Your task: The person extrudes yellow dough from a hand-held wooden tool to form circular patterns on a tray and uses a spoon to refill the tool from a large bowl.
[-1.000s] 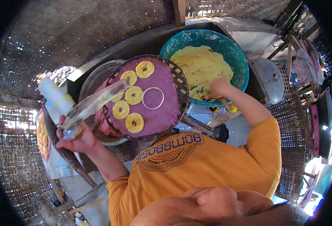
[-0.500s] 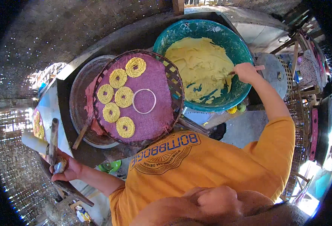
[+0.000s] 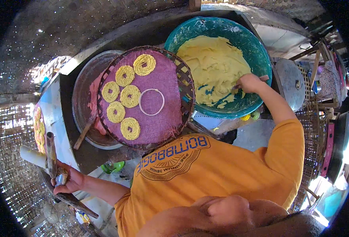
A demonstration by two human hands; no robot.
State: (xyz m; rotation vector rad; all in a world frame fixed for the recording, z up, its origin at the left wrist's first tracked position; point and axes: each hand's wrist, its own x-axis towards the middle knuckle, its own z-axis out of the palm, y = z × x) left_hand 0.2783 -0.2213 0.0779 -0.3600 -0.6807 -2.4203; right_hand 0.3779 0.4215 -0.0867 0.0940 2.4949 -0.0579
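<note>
At the right, my right hand [image 3: 249, 83] grips the wooden handle of a spatula [image 3: 264, 78]. Its other end goes into yellow dough [image 3: 212, 59] in a large green basin [image 3: 266, 59]. At the lower left, my left hand [image 3: 72, 179] is closed around a wooden tool [image 3: 51, 154] with a white tube [image 3: 33, 156] fixed across it; a bit of shiny wrapping shows at the fingers. Between my hands lies a round woven tray [image 3: 189, 103] lined with purple cloth [image 3: 158, 128]. Several yellow coiled dough rings [image 3: 130, 96] and one thin white hoop [image 3: 140, 103] rest on that cloth.
Partly under the tray stands a round pot [image 3: 81, 89] of pink dough [image 3: 95, 102], with a wooden spatula [image 3: 84, 134] in it. More coiled dough [image 3: 39, 128] sits at the far left. A metal lid [image 3: 291, 85] is right of the basin. Woven walls surround me.
My right hand has moved left and slightly down, pushing the spatula further through the dough, which has shifted in shape. My left hand still holds the wooden tool, nearly unmoved.
</note>
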